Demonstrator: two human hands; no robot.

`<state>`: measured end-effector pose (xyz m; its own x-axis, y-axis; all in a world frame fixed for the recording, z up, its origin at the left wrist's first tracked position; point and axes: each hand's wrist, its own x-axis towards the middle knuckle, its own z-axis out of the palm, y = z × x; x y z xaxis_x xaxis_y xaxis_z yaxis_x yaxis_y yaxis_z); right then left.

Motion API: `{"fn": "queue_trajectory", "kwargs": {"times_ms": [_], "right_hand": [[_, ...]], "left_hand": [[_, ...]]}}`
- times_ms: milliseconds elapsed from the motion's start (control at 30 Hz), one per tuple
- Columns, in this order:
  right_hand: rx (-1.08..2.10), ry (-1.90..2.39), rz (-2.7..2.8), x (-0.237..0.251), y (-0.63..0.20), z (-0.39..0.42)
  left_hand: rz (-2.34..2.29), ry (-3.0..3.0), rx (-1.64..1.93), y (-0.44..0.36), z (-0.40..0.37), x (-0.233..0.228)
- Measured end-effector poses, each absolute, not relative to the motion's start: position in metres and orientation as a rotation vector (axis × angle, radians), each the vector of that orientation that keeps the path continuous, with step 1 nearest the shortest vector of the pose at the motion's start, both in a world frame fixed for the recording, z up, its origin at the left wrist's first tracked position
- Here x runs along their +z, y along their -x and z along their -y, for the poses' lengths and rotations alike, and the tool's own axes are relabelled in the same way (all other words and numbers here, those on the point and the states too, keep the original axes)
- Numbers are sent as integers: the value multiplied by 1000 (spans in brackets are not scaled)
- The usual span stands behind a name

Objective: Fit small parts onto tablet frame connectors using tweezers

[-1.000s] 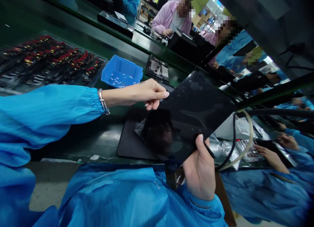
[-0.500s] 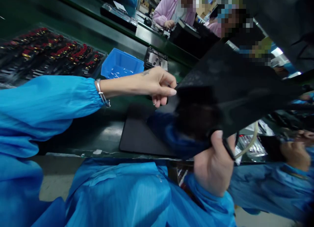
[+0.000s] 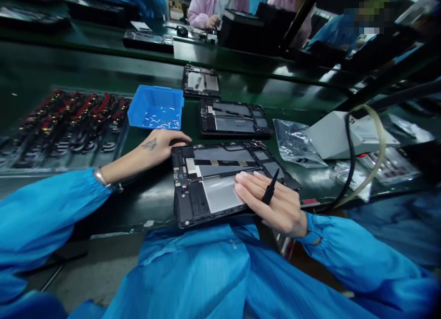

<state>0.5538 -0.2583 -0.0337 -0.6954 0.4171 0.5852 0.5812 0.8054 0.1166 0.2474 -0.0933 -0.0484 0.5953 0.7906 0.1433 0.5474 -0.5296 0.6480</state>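
the long green workbench (image 3: 103, 75) ran across the whole view, with other people in pink and blue coats seated along its far side. on its left part lay a clear tray of red-and-black connectors (image 3: 65, 121), the widest thing on the surface. nearest the person, an open tablet frame (image 3: 213, 181) lay flat at the bench's near edge, inner side up, its pale metal plate and ribbon cables showing; its near edge hung slightly over the bench rim. a second open tablet frame (image 3: 234, 118) lay just beyond it, and a third, smaller in view (image 3: 200, 80), lay farther back. to the right sat a white box-like unit (image 3: 347, 135) with a black cable and a pale hose (image 3: 374, 149) looping in front of it, and a crumpled clear bag (image 3: 296, 142) lay between that unit and the frames. a blue plastic bin (image 3: 156, 108) holding small white parts stood just beyond the left hand.

the left hand (image 3: 165, 142) rested palm down on the bench, fingers loosely spread, touching the far left corner of the nearest frame. the right hand (image 3: 272, 202) lay flat on the frame's right half, fingers extended over the metal plate, with a thin black stylus-like tool (image 3: 270, 190) tucked between its fingers.
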Motion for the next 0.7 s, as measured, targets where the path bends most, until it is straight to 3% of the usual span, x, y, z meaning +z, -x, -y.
{"fn": "queue_trajectory", "kwargs": {"times_ms": [133, 300, 600, 700], "right_hand": [[-257, 823, 2356, -28, -567, 261], [-408, 746, 2346, -15, -574, 264], [-428, 639, 2575, -56, -570, 267], [-279, 701, 2575, -59, -568, 264]], "left_hand": [[-1148, -2283, 583, -238, 117, -38], [-1049, -2298, 611, -245, 119, -35], [-1354, -2303, 505, -218, 139, -62], [-1388, -2354, 419, -210, 141, -69]]}}
